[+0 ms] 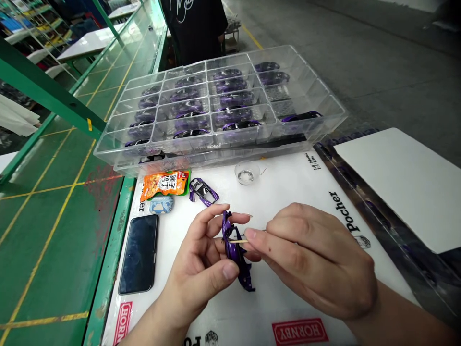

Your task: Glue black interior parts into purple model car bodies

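Note:
A purple car body shell (236, 252) is held on edge by my left hand (207, 262), its thumb and fingers closed on the shell. My right hand (309, 254) pinches a thin wooden stick (238, 241), whose tip touches the purple shell near its middle. Behind my left hand, another purple and black car part (203, 191) lies on the white mat (230, 312). A small clear cup (247, 173) with something clear in it stands farther back, and a thin stick rests at its rim.
A clear divided tray (219, 129) of purple car bodies spans the back. At the left lie a phone (139, 254), a blue patterned case (162, 205) and an orange packet (164, 185). A white board (403, 182) covers more parts at the right. A person in black (194, 29) stands beyond.

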### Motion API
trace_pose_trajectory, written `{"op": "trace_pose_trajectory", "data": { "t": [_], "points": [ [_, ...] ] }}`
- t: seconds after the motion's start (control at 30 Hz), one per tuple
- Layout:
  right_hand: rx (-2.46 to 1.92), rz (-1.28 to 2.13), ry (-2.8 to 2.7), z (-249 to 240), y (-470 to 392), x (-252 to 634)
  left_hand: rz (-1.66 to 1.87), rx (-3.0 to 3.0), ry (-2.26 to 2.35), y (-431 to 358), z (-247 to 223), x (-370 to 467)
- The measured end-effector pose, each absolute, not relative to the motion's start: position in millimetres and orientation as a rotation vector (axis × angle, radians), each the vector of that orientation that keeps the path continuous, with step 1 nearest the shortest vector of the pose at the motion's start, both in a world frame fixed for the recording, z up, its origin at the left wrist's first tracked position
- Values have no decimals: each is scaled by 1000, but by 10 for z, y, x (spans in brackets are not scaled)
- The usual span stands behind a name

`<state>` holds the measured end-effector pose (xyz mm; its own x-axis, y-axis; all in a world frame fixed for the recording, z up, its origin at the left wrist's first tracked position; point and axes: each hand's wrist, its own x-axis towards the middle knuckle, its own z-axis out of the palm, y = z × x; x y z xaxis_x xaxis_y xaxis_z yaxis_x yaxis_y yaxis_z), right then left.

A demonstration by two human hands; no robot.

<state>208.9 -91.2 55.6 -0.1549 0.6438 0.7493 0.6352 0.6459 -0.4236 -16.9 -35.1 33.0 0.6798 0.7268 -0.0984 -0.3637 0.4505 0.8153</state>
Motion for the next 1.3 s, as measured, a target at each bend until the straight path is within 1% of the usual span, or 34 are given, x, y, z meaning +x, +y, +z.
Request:
{"op": "trace_pose_trajectory", "data": {
  "t": [1.3],
  "points": [
    [-979,6,-1871,518,-898,2117,714,884,490,-369,323,-156]
  ]
}}
